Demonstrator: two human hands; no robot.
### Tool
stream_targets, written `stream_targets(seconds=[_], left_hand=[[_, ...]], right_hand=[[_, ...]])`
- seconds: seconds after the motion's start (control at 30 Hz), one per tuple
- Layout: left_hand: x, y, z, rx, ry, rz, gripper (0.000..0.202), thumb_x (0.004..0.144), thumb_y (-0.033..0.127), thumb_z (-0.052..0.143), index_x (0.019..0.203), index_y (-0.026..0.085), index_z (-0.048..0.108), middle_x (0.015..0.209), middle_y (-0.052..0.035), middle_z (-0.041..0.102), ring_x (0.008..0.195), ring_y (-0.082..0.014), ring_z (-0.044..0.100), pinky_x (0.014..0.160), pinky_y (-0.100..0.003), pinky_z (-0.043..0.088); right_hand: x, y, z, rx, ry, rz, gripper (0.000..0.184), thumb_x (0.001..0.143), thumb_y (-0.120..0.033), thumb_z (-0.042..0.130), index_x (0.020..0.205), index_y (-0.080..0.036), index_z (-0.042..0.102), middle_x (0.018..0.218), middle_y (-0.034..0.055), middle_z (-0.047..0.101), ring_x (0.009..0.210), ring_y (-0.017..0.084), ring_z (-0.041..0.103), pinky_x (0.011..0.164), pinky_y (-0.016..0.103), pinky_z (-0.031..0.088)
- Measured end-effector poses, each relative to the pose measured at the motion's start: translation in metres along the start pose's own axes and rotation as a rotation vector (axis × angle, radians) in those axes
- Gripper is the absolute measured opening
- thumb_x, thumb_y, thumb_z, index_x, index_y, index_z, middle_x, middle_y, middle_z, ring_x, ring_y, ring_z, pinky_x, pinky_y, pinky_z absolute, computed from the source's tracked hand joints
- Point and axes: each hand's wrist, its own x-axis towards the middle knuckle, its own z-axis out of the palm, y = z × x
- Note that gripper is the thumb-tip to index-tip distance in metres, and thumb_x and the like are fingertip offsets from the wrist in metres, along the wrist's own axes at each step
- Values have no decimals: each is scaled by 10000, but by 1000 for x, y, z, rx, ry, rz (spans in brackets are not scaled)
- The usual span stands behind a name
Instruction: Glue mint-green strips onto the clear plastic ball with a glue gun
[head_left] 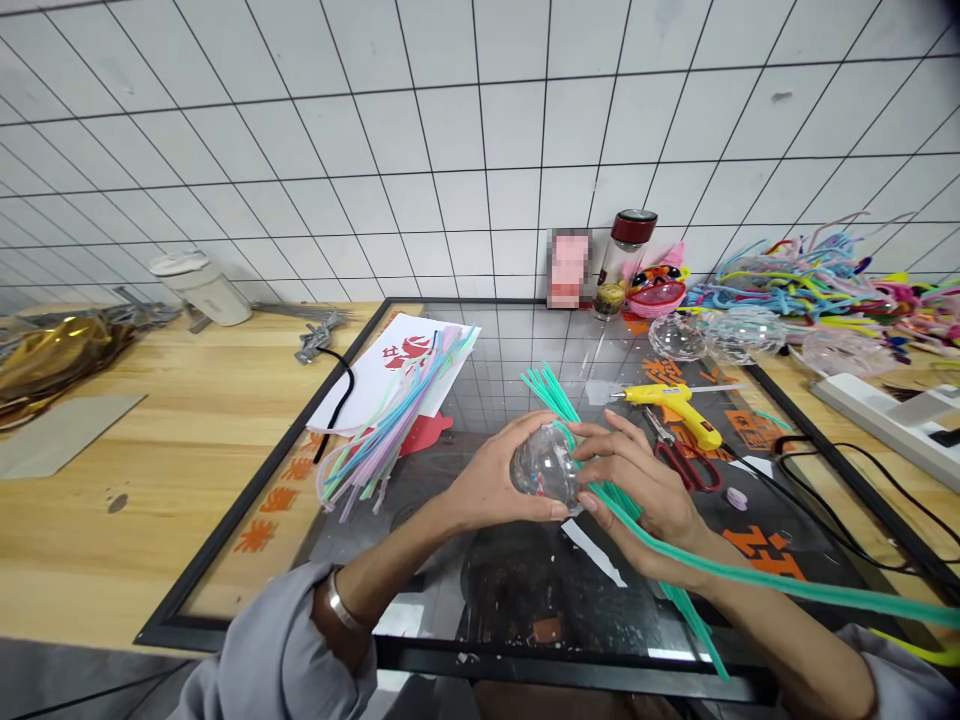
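Note:
My left hand (484,475) is wrapped around a clear plastic ball (546,465), thumb below and fingers over the top. Small red and blue specks show in or through the ball. At the ball's right side, my right hand (649,490) pinches a long green pipe cleaner (765,580) close to the ball's edge. Its loose length trails right over my forearm and out of view. Part of it follows the ball's upper rim; whether it is stuck there I cannot tell. Under my right hand lies a bundle of green pipe cleaners (553,390).
Right of my hands lie a yellow glue gun (679,405), red-handled scissors (690,468) and a white power strip (892,425). Pastel pipe cleaners (409,415) rest on white paper at left. Behind stand a glass bottle (624,262), clear plastic shells (742,335) and colourful pipe cleaners (795,285).

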Motion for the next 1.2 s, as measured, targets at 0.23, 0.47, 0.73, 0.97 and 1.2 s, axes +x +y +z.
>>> stream_targets(seconds=[0.23, 0.47, 0.73, 0.97, 1.2], left_hand=[[0, 0, 0, 19, -3, 54, 945, 590, 402, 904, 1419, 217, 490, 1508, -146, 491, 1413, -353, 451, 1199, -534, 318], [2, 0, 0, 34, -12, 98, 939, 575, 381, 912, 1408, 229, 505, 1482, -133, 528, 1398, -355, 469, 1191, -526, 333], [2, -2, 1, 57, -10, 125, 940, 581, 380, 910, 1406, 196, 498, 1494, -154, 509, 1413, -341, 456, 1199, -511, 324], [2, -4, 2, 42, -8, 135, 947, 572, 392, 914, 1404, 215, 499, 1495, -149, 510, 1410, -340, 460, 1195, -521, 331], [1, -4, 0, 61, -17, 102, 982, 575, 423, 907, 1436, 220, 480, 1523, -152, 484, 1442, -369, 417, 1209, -554, 297]], right_hand=[[2, -3, -6, 57, -28, 76, 116, 870, -149, 597, 961, -217, 580, 960, 43, 665, 1187, 237, 637, 1185, 525, 282], [3, -3, -8, 123, -28, 99, 140, 881, -145, 611, 991, -224, 573, 975, 37, 647, 1140, 209, 642, 1200, 523, 261], [5, -5, -8, 81, -43, 67, 151, 875, -131, 595, 988, -227, 565, 945, 31, 661, 1102, 210, 655, 1180, 516, 283], [4, -6, -7, 64, -33, 74, 170, 858, -147, 609, 1005, -228, 578, 960, 38, 681, 1102, 228, 669, 1186, 532, 295], [-1, -2, -6, 57, 2, 115, 234, 852, -181, 647, 1077, -225, 599, 1047, 67, 719, 1171, 265, 662, 1180, 553, 322]])
